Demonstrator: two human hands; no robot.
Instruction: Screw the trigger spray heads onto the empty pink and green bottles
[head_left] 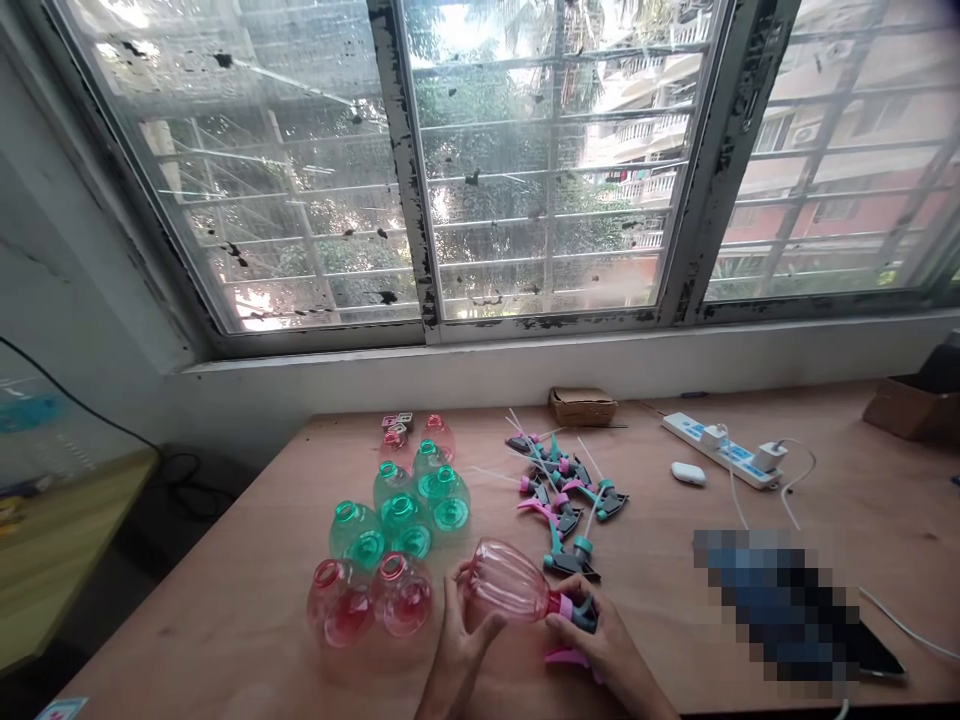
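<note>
My left hand [459, 640] wraps round the body of a pink translucent spray bottle [508, 582] held on its side above the wooden table [660, 590]. At the bottle's neck, my right hand [600, 645] grips a grey and pink trigger sprayer head [576, 612]. Just left of my hands stand two pink bottles [371, 600] without heads. Behind them several green bottles [401, 505] stand in a cluster. A pile of loose trigger heads [564, 490] lies just beyond the held bottle.
A white power strip [720, 450] with chargers and cables lies at the right. A white oval object [688, 473] sits near it. A small cardboard box [582, 405] rests by the wall, another box [911, 405] at far right. A blurred-out patch [780, 610] covers something near the front right.
</note>
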